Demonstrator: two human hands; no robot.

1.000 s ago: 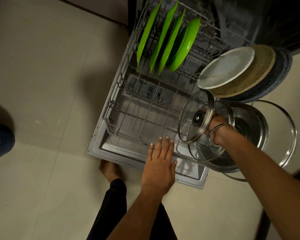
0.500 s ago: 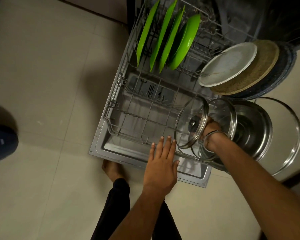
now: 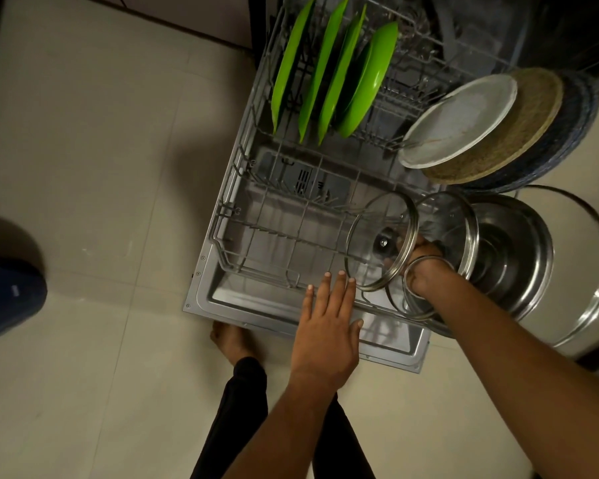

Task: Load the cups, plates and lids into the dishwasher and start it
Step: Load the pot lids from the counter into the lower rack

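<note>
One glass lid (image 3: 381, 240) is gripped by our right hand (image 3: 424, 267), whose fingers curl round the knob on its underside; the lid is tilted on edge over the near right corner of the lower rack (image 3: 274, 216). Our left hand (image 3: 325, 330) is flat with straight fingers, its fingertips (image 3: 341, 276) at the rack's front rim just left of the lid; we cannot tell whether they touch the wire. A second glass lid (image 3: 446, 229) lies just behind the right hand, overlapping a steel lid (image 3: 512, 257), with a larger glass lid (image 3: 588, 271) further right. Four green plates (image 3: 336, 70) stand upright in the rear of the rack. The rack sits over the open dishwasher door (image 3: 243, 305). Stacked round mats and a white plate (image 3: 460, 119) lie right of the rack.
</note>
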